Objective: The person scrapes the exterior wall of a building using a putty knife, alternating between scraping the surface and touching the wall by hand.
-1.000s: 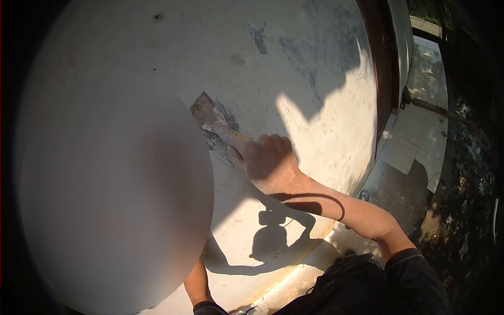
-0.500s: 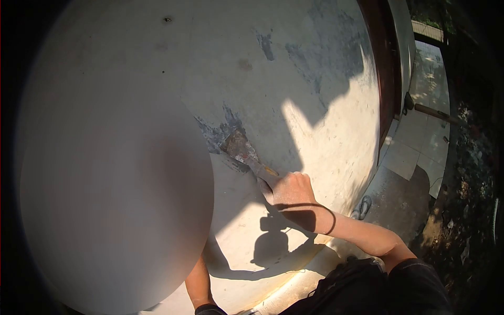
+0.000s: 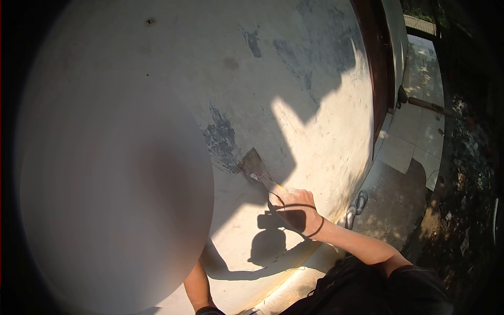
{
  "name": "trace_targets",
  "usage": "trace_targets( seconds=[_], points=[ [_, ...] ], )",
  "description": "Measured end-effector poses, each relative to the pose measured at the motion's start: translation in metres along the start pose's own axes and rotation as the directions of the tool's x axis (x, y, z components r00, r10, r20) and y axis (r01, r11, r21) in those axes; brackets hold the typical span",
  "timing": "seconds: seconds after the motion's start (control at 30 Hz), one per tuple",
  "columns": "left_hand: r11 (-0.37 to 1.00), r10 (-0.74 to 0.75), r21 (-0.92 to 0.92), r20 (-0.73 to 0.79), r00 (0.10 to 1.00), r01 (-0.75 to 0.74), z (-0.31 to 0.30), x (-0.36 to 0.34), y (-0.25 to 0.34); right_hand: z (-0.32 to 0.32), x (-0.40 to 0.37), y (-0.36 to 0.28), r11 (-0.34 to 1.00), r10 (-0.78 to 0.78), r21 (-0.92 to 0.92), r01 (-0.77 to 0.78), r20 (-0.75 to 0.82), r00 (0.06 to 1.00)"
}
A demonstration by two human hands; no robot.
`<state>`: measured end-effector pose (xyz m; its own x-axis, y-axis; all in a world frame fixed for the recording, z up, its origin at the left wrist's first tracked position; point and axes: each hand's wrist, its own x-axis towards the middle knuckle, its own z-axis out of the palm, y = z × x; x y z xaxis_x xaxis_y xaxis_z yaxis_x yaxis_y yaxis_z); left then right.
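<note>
My right hand (image 3: 297, 207) is closed around the handle of a putty knife (image 3: 255, 164). The wide, stained blade lies against a pale wall (image 3: 315, 152), just right of a dark grey patch (image 3: 221, 135) where the surface looks scraped or smeared. A dark loop circles my right wrist. Of my left arm only the forearm (image 3: 197, 286) shows at the bottom; the hand is hidden behind a large blurred round shape (image 3: 115, 210) close to the camera, which covers the left part of the view.
Further grey patches (image 3: 315, 47) mark the upper wall. A dark red-brown frame (image 3: 371, 58) edges it on the right. Beyond are floor tiles (image 3: 415, 126) with a long-handled tool (image 3: 428, 104). Grey footwear (image 3: 357, 209) lies near the wall's foot. Shadows fall across the wall.
My right hand and the putty knife have moved down and slightly right, off the grey patch, showing more of it. The whole view has shifted a little.
</note>
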<state>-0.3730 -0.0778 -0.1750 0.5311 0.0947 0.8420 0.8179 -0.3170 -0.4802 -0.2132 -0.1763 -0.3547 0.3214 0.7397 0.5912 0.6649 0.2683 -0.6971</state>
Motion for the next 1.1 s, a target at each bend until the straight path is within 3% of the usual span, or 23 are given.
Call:
trace_targets(
  seconds=[0.1, 0.23, 0.27, 0.3, 0.4, 0.7, 0.8, 0.97, 1.03, 1.07, 1.1],
  points=[
    [1.0, 0.0, 0.01, 0.022, 1.0, 0.0, -0.002, -0.001, 0.0, 0.0, -0.008, 0.005, 0.995, 0.043, -0.096, -0.039, 0.045, 0.998],
    [1.0, -0.002, -0.002, 0.018, 1.0, 0.002, -0.001, -0.001, 0.0, -0.038, 0.009, -0.013, 0.997, -0.01, -0.072, 0.018, 0.108, 0.994],
    [1.0, 0.004, -0.014, 0.0, 1.0, -0.004, -0.001, -0.002, 0.001, -0.022, -0.001, 0.005, 0.994, -0.091, -0.056, 0.093, 0.037, 0.995],
    [1.0, 0.006, -0.021, 0.001, 1.0, -0.006, -0.001, -0.003, 0.003, -0.013, -0.01, 0.015, 0.994, -0.086, -0.059, 0.088, 0.036, 0.996],
    [1.0, -0.012, -0.009, 0.011, 1.0, 0.012, -0.002, -0.015, 0.007, 0.019, -0.046, 0.053, 0.975, -0.023, 0.222, 0.023, -0.005, 1.0],
    [0.998, -0.055, 0.018, 0.14, 0.989, 0.053, 0.0, -0.051, 0.018, 0.019, -0.054, 0.056, 0.985, 0.092, 0.134, -0.105, 0.099, 0.991],
    [0.993, -0.116, 0.008, 0.154, 0.981, 0.116, 0.004, -0.067, 0.03, 0.04, -0.062, 0.073, 0.985, -0.006, 0.173, 0.016, -0.054, 0.999],
    [0.964, -0.259, -0.004, 0.236, 0.937, 0.267, 0.005, -0.082, 0.05, 0.036, -0.039, 0.052, 0.971, 0.029, 0.237, -0.007, -0.089, 0.996],
    [0.943, -0.315, -0.025, 0.243, 0.917, 0.331, 0.005, -0.077, 0.06, 0.008, 0.001, 0.029, 0.97, -0.091, 0.222, 0.099, -0.049, 0.995],
    [0.925, -0.355, -0.05, 0.245, 0.902, 0.378, 0.003, -0.077, 0.065, 0.012, 0.012, 0.031, 0.967, -0.224, 0.106, 0.23, -0.069, 0.972],
    [0.917, -0.375, -0.04, 0.252, 0.892, 0.397, 0.003, -0.078, 0.069, 0.012, 0.011, 0.03, 0.966, -0.234, 0.106, 0.237, -0.048, 0.971]
  ],
)
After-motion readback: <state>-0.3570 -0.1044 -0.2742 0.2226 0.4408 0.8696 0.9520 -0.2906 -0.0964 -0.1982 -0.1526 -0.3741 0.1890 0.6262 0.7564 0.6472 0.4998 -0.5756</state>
